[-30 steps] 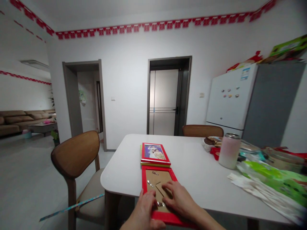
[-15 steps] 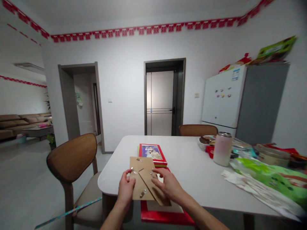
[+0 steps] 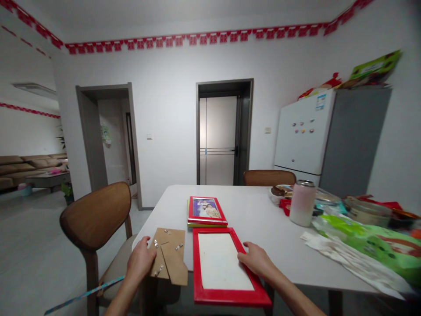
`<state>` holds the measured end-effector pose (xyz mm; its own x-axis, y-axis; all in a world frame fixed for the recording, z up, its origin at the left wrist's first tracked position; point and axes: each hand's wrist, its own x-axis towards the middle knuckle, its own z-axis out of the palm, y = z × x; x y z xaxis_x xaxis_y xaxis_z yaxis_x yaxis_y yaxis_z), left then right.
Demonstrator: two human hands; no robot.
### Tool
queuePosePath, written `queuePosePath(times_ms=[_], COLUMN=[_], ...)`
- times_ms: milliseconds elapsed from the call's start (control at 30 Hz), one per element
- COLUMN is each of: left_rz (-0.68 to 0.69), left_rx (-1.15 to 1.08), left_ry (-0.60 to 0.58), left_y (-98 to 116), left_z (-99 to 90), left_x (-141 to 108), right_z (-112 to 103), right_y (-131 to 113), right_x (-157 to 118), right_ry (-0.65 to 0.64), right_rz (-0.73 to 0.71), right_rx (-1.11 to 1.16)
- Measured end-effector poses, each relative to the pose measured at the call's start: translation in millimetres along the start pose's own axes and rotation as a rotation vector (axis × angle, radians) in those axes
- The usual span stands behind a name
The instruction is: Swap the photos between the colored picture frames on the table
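Note:
A brown backing board (image 3: 173,256) with metal clips and a stand flap is at the table's near left edge, with my left hand (image 3: 142,259) closed on its left side. To its right lies a large red frame (image 3: 199,281) around a white sheet (image 3: 223,261), reaching past the near edge. My right hand (image 3: 255,259) has its fingers on the frame's right side, thumb and fingers closed on it. Just beyond is a stack with a smaller red picture frame (image 3: 206,210) on top, showing a photo of people.
On the white table (image 3: 256,206), a pink and white bottle (image 3: 302,202), a green package (image 3: 365,241), a white cloth (image 3: 345,259) and containers stand at the right. Wooden chairs are at the left (image 3: 98,215) and far side (image 3: 269,177). A fridge (image 3: 299,136) stands behind.
The backing board has moved left and down, off the large red frame, with my left hand. My right hand has let go of the board and moved right to the frame's edge.

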<state>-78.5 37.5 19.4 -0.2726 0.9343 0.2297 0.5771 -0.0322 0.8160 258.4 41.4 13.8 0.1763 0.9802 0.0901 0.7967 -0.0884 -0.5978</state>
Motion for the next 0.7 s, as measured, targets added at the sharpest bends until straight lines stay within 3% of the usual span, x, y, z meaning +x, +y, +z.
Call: queuePosePath(times_ms=[67, 167, 267, 367, 500, 600, 700], left_rz=[0.102, 0.266, 0.481, 0.59, 0.689, 0.524, 0.3], left_rx=[0.025, 0.006, -0.038, -0.035, -0.016, -0.09, -0.125], left_ry=[0.009, -0.091, -0.302, -0.284, -0.173, -0.003, 0.09], left_y=[18.1, 56.8, 97.0, 125.7, 136.5, 122.0, 90.0], left_z=[10.2, 46.9, 88.5, 107.2, 89.7, 64.9, 47.9], left_x=[-17.1, -56.1, -91.4, -105.7, -96.4, -82.2, -71.6], right_z=[-8.4, -20.4, -27.7, -29.9, -29.9, -27.9, -23.2], right_y=[-2.6, -11.4, -24.3, -33.1, -27.7, -11.0, 8.0], right_x=[-7.4, -22.8, -35.2, -39.6, -31.5, -18.0, -5.1], right_ry=[-0.132, -0.303, -0.25, -0.197, -0.189, -0.135, -0.105], right_rz=[0.059, 0.08, 0.061, 0.056, 0.09, 0.099, 0.074], right_rx=[0.311, 0.775, 0.981, 1.1, 1.097, 0.891, 0.602])
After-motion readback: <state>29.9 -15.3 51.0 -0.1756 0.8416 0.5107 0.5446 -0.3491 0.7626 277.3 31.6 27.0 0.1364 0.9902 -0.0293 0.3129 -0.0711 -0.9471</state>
